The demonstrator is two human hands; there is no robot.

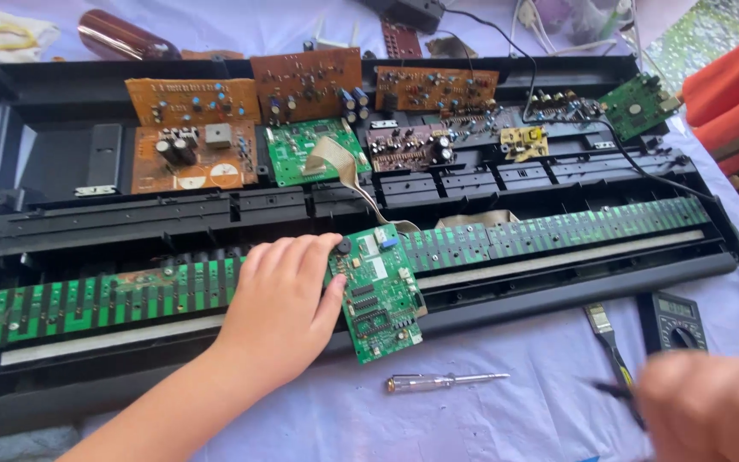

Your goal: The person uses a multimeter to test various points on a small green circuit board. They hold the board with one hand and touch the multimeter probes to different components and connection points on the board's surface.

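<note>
Blurred right hand [712, 406] beside multimeter [673, 321], brush [606, 335].

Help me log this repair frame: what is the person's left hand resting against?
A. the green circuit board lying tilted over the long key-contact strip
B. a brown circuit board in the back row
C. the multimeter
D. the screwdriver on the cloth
A: the left hand lies with its thumb against the edge of the green circuit board, far from the screwdriver and the multimeter.
</note>
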